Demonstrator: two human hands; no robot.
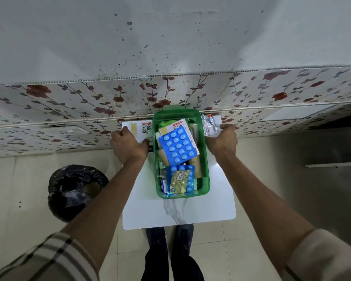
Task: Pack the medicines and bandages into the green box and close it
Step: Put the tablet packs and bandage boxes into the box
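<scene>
The green box (205,179) stands open on a small white table (211,207), filled with medicines. A blue blister pack (177,146) lies on top, and a packet of yellow capsules (179,180) sits toward the near end. My left hand (128,146) rests left of the box, fingers curled over a white printed carton (142,129) that lies flat on the table. My right hand (223,141) is right of the box, closed on a crumpled silvery blister strip (210,126). No lid is visible.
A floral-patterned wall panel (69,106) runs right behind the table. A bin lined with a black bag (75,191) stands on the tiled floor to the left. My legs and shoes (170,250) are under the table's near edge.
</scene>
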